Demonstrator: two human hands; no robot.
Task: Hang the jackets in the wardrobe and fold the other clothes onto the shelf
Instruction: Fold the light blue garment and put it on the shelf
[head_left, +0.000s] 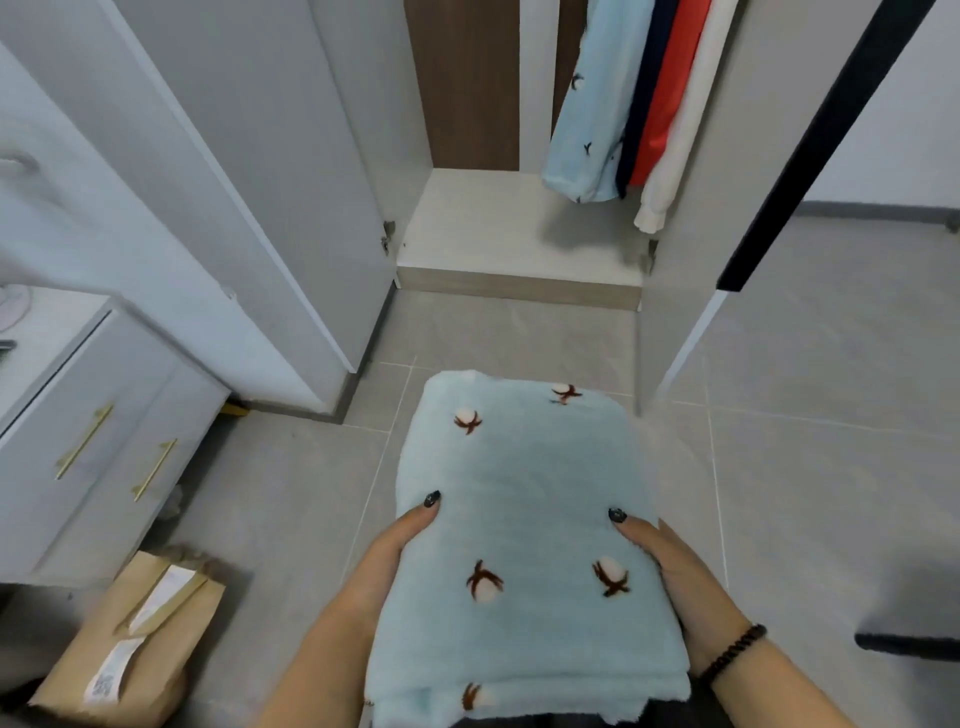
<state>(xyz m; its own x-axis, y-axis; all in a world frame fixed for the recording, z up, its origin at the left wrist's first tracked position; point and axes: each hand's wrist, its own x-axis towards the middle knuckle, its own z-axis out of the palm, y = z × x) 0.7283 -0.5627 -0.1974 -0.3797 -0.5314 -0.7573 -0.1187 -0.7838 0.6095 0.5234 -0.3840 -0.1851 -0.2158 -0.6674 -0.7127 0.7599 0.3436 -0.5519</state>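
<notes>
Both hands carry a folded pale-blue fleece garment (524, 525), cotton-flower print up, above the grey tiled floor (810, 467) facing the open wardrobe (519, 228). The left hand (387, 558) grips its left edge, thumb on top; the right hand (670, 564) grips the right edge likewise. In the wardrobe hang blue, navy, red and white jackets (649, 104).

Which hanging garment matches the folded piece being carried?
The light blue fleece, leftmost on the rail: same pale blue with dark motifs as the folded piece. The others are plain navy, red and white.
</notes>
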